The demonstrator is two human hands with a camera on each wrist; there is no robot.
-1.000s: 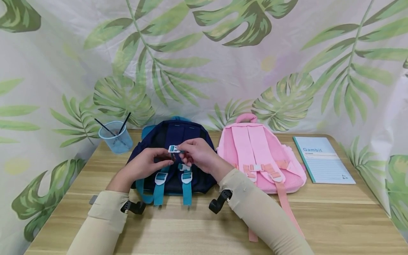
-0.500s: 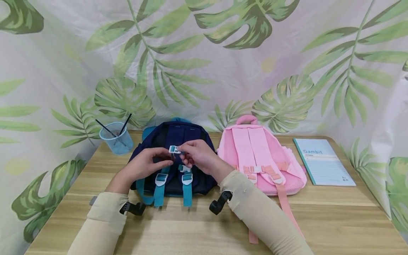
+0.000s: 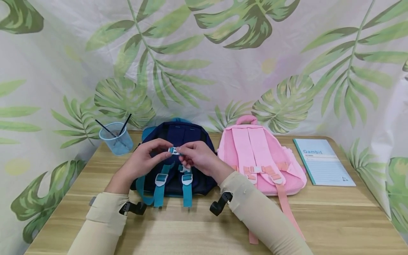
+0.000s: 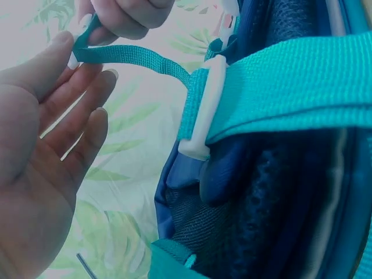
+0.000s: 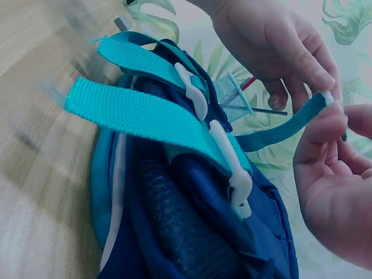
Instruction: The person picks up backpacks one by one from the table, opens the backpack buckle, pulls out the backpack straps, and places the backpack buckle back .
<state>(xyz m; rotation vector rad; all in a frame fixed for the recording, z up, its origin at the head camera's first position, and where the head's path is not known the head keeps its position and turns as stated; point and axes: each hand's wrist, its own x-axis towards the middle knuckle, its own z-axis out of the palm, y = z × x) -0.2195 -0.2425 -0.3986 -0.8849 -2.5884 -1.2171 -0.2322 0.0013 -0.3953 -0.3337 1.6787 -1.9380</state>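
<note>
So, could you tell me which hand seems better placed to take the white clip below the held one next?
Probably the right hand: both hands pinch the held clip, but the lower clip lies near the right's fingers, farther from the left hand.

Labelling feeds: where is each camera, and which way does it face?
Head: worn on the head; faces forward and down at the navy pack and pink pack; left hand, right hand and sleeves show.
Left wrist: worn there, facing the navy pack; both hands partly show.
Right wrist: worn there, facing the navy pack; both hands show.
Wrist views share the thin strap.
</note>
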